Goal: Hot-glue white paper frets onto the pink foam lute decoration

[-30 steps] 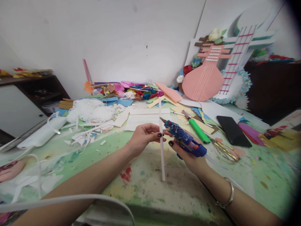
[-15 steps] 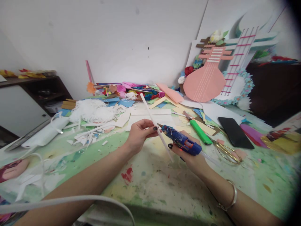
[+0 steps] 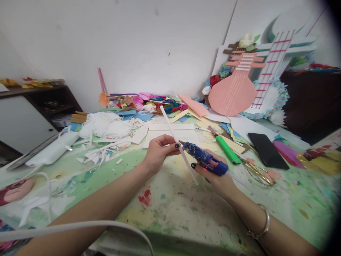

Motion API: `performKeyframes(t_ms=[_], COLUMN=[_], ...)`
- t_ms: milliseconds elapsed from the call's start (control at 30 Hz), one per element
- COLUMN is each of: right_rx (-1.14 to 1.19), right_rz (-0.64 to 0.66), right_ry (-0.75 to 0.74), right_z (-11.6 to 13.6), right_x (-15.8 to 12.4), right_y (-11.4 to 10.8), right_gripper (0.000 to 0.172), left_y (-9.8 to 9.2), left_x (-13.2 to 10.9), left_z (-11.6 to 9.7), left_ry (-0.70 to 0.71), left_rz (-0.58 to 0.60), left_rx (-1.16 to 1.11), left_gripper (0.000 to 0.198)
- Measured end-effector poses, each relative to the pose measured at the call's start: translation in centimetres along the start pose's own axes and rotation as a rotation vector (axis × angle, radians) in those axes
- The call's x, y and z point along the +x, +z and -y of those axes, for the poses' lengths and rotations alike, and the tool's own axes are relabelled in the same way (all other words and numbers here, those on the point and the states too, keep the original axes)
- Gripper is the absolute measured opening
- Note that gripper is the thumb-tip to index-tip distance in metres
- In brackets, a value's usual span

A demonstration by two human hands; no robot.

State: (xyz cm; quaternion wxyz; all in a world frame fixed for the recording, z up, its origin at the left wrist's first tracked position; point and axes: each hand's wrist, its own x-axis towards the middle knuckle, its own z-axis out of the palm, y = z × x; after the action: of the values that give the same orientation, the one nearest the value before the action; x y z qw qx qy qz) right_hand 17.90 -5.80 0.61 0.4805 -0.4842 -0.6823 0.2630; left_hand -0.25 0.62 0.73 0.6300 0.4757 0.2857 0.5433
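Note:
Between thumb and fingers, my left hand pinches a thin white paper strip, which slants from upper left to lower right above the table. My right hand is wrapped round a blue hot glue gun with dark smears on its barrel. Its nozzle points left and lies right by the strip, close to my left thumb; whether it touches the paper I cannot tell. A clear glue stick sticks out of the gun's rear. Behind the strip lies a folded white sheet.
A green utility knife, gold-handled scissors and a black phone lie at right. Pink paper lute leans at the back. White string and paper scraps cover the left. A white cable crosses the foreground.
Almost nothing differs. The whole view has shifted very slightly, while both hands keep the same hold on the strip and the glue gun.

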Motion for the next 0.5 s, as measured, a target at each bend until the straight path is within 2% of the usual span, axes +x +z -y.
performKeyframes(t_ms=[500], right_rx=[-0.064], right_rz=[0.008], right_ry=[0.012], right_z=[0.11], right_x=[0.00], right_y=[-0.06], right_gripper=[0.012], left_y=[-0.10], left_x=[0.04], left_z=[0.08], left_ry=[0.002], left_rz=[-0.003], left_rx=[0.014], left_gripper=[0.025])
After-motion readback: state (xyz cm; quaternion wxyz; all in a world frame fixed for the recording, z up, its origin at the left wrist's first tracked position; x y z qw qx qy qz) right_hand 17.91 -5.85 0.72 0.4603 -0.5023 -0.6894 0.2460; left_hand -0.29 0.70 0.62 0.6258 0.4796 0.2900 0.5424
